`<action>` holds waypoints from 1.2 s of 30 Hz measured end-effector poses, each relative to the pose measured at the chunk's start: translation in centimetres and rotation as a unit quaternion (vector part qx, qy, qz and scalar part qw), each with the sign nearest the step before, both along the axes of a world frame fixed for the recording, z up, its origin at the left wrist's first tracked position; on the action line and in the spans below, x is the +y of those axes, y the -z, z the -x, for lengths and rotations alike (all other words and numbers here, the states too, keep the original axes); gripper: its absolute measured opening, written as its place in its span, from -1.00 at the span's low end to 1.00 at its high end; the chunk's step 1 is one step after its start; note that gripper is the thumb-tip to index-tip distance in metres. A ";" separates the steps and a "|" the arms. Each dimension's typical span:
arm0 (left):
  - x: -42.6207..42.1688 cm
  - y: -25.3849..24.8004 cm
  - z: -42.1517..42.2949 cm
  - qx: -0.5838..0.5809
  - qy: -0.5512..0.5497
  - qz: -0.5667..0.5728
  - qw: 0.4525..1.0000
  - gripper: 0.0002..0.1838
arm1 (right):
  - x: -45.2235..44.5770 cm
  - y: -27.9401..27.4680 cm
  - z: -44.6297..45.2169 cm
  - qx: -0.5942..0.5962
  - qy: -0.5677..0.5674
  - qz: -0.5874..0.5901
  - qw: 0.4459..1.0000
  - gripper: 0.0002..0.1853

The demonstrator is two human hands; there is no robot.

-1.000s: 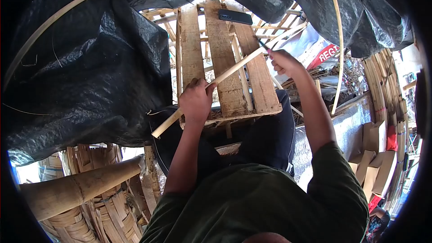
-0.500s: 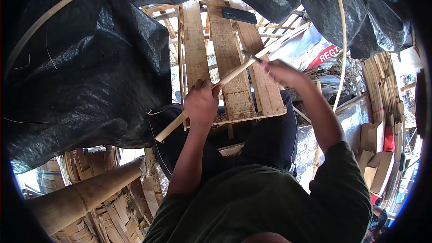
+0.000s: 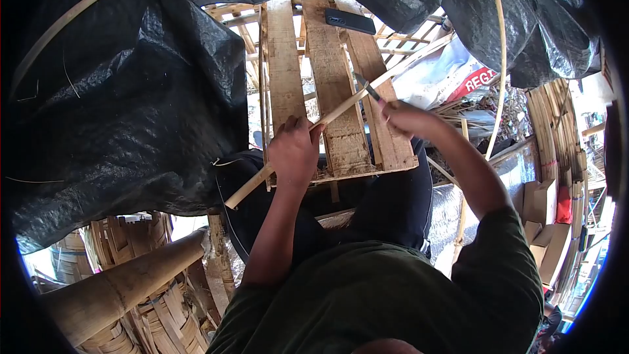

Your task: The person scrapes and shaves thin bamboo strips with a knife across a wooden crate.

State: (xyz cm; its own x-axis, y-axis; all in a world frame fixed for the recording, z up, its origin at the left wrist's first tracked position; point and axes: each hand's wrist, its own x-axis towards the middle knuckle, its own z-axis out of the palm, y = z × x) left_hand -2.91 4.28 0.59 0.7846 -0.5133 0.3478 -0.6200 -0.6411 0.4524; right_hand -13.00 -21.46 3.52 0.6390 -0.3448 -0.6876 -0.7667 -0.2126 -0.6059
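Note:
My left hand (image 3: pixel 293 151) is closed around a long pale bamboo strip (image 3: pixel 344 106), which slants from my lap up to the far right. Beneath the strip lies a slatted wooden bench top (image 3: pixel 333 78) with gaps between its planks. In my right hand (image 3: pixel 409 120) is a knife (image 3: pixel 371 91) with a dark blade, its handle mostly covered by my fingers. The blade lies against or just over the strip, ahead of my left hand; whether it cuts in, I cannot tell.
A black phone (image 3: pixel 350 21) rests at the far end of the planks. Black plastic sheeting (image 3: pixel 131 111) hangs at left and above. A thick bamboo pole (image 3: pixel 124 285) is at lower left. Bundled bamboo strips (image 3: pixel 553 118) and cardboard boxes (image 3: pixel 547 242) stand on the right.
My right hand has shifted slightly down and toward me with the knife, whose blade now points more steeply away from me. My left hand and the strip stay nearly in place.

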 end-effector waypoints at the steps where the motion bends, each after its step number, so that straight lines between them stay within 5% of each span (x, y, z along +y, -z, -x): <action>1: 0.0 -0.1 0.0 0.004 -0.003 -0.005 1.000 -0.70 | -0.2 -0.4 -0.2 0.002 0.015 -0.001 1.000 -0.55; 3: 0.1 0.0 0.1 0.009 -0.007 -0.010 1.000 -0.70 | -2.6 -2.1 -1.3 0.003 0.024 0.034 0.999 -0.59; 4: 0.0 0.0 0.0 -0.001 -0.005 -0.001 1.000 -0.70 | -6.4 -0.3 -1.2 -0.103 0.167 -0.123 0.973 -0.60; 6: -0.1 0.0 0.2 -0.010 -0.004 0.008 1.000 -0.70 | -6.8 -0.8 -1.5 -0.244 0.285 0.001 0.927 -0.62; 7: -0.1 -0.1 0.1 -0.004 -0.005 0.006 1.000 -0.70 | -7.4 3.2 -1.9 -0.196 0.282 0.167 0.924 -0.72; 8: -0.1 -0.2 0.0 0.002 -0.006 0.002 1.000 -0.69 | -6.8 6.5 -1.5 -0.153 0.119 0.171 0.966 -0.65; 10: 0.1 0.1 0.0 0.002 -0.001 0.005 1.000 -0.69 | 0.3 -0.5 -0.8 0.032 0.103 -0.128 0.986 -0.65; 12: 0.0 0.2 -0.1 0.002 -0.001 0.013 1.000 -0.70 | -2.0 -2.8 -1.4 -0.006 0.004 0.022 1.000 -0.73; 14: -0.1 0.3 0.0 -0.014 -0.008 0.007 1.000 -0.71 | -6.7 -1.5 -1.3 -0.207 0.228 -0.113 0.945 -0.76; 16: -0.1 0.2 0.1 -0.015 -0.009 0.004 1.000 -0.71 | -6.1 0.7 -2.4 -0.258 0.325 0.111 0.903 -0.81; 18: -0.1 0.3 0.1 -0.018 -0.005 -0.001 1.000 -0.72 | -2.7 1.8 -1.1 -0.066 0.086 0.093 0.990 -0.84; 19: 0.0 0.4 0.1 -0.018 0.001 0.005 1.000 -0.72 | -1.5 1.8 -0.5 -0.047 0.188 -0.148 0.970 -0.82; 23: -0.1 0.8 -0.3 -0.014 0.002 0.007 1.000 -0.70 | -8.5 -0.5 -0.2 -0.227 0.249 -0.118 0.934 -0.87; 24: -0.1 1.0 -0.3 -0.026 0.005 0.011 1.000 -0.70 | -8.9 -0.3 -0.2 -0.285 0.266 -0.030 0.920 -0.87; 25: -0.1 0.8 -0.2 -0.027 0.004 0.012 1.000 -0.70 | -7.2 -0.5 -0.3 -0.286 0.265 -0.030 0.920 -0.87; 27: -0.1 0.5 -0.1 -0.014 -0.003 0.001 1.000 -0.69 | -3.1 0.1 0.3 -0.064 0.040 0.083 0.994 -0.82; 30: -0.1 0.7 -0.2 -0.011 0.002 0.010 1.000 -0.68 | -4.4 -1.6 -0.7 -0.040 0.073 0.056 0.995 -0.76; 32: 0.0 0.7 0.0 -0.022 -0.001 0.010 1.000 -0.69 | -9.6 -1.0 -0.7 -0.217 0.222 -0.110 0.944 -0.73; 34: -0.3 0.4 0.0 -0.040 -0.004 0.015 0.999 -0.69 | -9.4 2.3 -1.4 -0.230 0.295 0.159 0.914 -0.61; 35: -0.3 0.3 0.1 -0.025 -0.009 0.008 1.000 -0.69 | -8.4 4.8 -1.6 -0.115 0.229 0.185 0.949 -0.71; 36: -0.2 0.2 0.1 -0.012 -0.013 0.000 1.000 -0.70 | -4.0 0.8 -0.8 0.001 0.012 0.102 0.995 -0.74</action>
State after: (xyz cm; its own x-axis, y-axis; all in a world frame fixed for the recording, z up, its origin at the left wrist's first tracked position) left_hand -3.04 4.10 0.35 0.7889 -0.4937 0.3660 -0.6141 -0.6571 0.4372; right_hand -12.18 -25.49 2.67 0.6279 -0.4931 -0.6022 -0.7738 -0.3124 -0.5511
